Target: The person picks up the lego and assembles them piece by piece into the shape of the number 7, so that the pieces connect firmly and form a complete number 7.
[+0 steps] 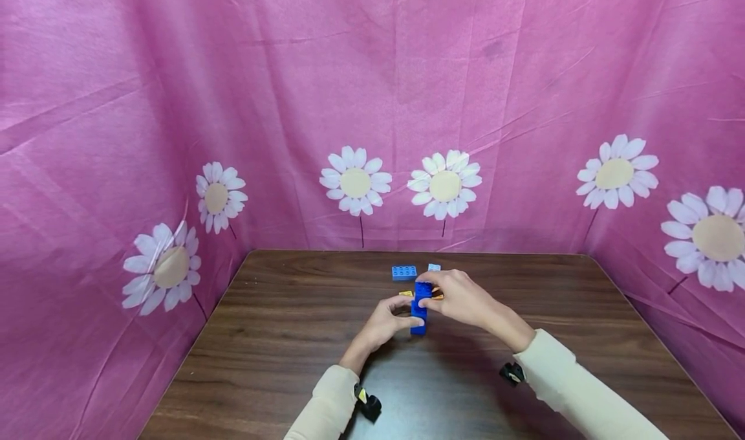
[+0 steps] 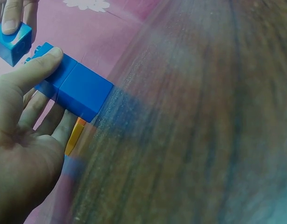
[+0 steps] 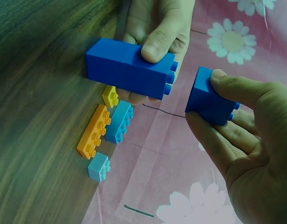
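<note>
A stack of two dark blue toy bricks [image 3: 111,65] stands upright at the tabletop, studs facing up. My left hand [image 1: 381,325] grips its upper brick, the thumb [image 2: 43,65] on one side and fingers behind. Just above the stack, my right hand [image 1: 465,299] pinches a single dark blue brick [image 3: 204,100] between thumb and fingers. In the right wrist view a gap shows between this brick and the stack's studs. The left wrist view catches the held brick [image 2: 15,44] at its upper left, also apart from the stack.
Beyond the hands on the wooden table [image 1: 279,336] lie a long light blue brick [image 1: 404,272], a small pale blue brick [image 1: 434,268], a yellow brick [image 3: 110,96] and a long orange brick [image 3: 93,132]. A pink flowered cloth [image 1: 396,71] hangs behind and at both sides.
</note>
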{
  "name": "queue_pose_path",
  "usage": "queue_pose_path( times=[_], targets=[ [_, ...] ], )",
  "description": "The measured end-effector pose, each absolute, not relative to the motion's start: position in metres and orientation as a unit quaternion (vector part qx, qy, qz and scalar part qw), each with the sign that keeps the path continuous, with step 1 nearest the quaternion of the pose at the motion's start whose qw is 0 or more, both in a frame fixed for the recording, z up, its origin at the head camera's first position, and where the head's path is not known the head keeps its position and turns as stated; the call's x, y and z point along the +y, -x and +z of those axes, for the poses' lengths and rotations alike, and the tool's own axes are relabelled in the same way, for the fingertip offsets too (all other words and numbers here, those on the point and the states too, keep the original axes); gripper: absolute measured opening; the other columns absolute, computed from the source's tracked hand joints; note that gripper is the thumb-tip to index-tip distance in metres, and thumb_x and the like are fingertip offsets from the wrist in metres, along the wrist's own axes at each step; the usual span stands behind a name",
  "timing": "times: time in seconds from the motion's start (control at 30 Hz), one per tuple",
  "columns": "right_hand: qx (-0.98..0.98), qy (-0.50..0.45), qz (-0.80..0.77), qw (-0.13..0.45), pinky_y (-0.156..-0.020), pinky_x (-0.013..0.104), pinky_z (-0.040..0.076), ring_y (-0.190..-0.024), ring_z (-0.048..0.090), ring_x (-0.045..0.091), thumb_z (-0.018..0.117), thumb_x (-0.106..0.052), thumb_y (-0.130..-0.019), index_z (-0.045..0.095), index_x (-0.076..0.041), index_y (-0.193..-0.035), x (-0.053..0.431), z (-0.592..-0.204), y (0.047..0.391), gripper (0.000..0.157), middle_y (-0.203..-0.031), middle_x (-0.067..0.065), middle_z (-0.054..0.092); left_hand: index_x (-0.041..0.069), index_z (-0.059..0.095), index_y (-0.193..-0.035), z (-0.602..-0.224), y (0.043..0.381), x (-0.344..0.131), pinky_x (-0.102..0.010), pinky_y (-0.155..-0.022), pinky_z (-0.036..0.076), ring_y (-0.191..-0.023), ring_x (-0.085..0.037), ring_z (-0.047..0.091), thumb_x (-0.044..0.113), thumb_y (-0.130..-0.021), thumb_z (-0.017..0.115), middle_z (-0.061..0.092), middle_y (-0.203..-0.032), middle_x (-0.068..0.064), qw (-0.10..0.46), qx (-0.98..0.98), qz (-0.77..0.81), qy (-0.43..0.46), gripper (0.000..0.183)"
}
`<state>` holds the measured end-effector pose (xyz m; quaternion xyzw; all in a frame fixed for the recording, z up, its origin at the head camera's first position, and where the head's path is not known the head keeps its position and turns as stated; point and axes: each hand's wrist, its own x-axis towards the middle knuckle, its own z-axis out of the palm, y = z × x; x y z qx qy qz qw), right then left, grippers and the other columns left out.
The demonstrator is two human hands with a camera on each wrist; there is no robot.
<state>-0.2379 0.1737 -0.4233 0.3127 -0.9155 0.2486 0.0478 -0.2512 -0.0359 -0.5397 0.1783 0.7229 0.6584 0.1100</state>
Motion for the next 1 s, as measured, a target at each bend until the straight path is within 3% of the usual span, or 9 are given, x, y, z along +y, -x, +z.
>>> queue_pose_path(
  times=[0.7, 1.0],
  targets=[
    [-0.916, -0.323, 0.238, 0.023, -0.083, 0.032, 0.065, -0.099, 0.076, 0.015, 0.084, -0.02, -0.094, 0.073, -0.005, -0.125, 0.1663, -0.4317, 0.2427, 0.036, -0.116, 0.007, 0.079, 0.007, 0.077, -0.124, -0.5396, 0.2509, -0.0359, -0.022, -0.092, 0.058, -0.113, -0.013, 0.068, 0.012, -0.092, 0.085, 0.078, -0.122, -0.006, 0.109, 0.725, 0.656, -0.18, 0.034],
    [-0.916, -0.327, 0.232, 0.022, -0.075, 0.026, 0.063, -0.086, 0.071, 0.008, 0.085, -0.017, -0.092, 0.072, -0.003, -0.121, 0.1655, -0.432, 0.2435, 0.035, -0.108, 0.007, 0.078, 0.007, 0.077, -0.125, -0.5399, 0.2524, -0.0361, -0.023, -0.091, 0.059, -0.113, -0.015, 0.069, 0.013, -0.092, 0.085, 0.077, -0.123, -0.008, 0.114, 0.72, 0.66, -0.181, 0.035]
  ],
)
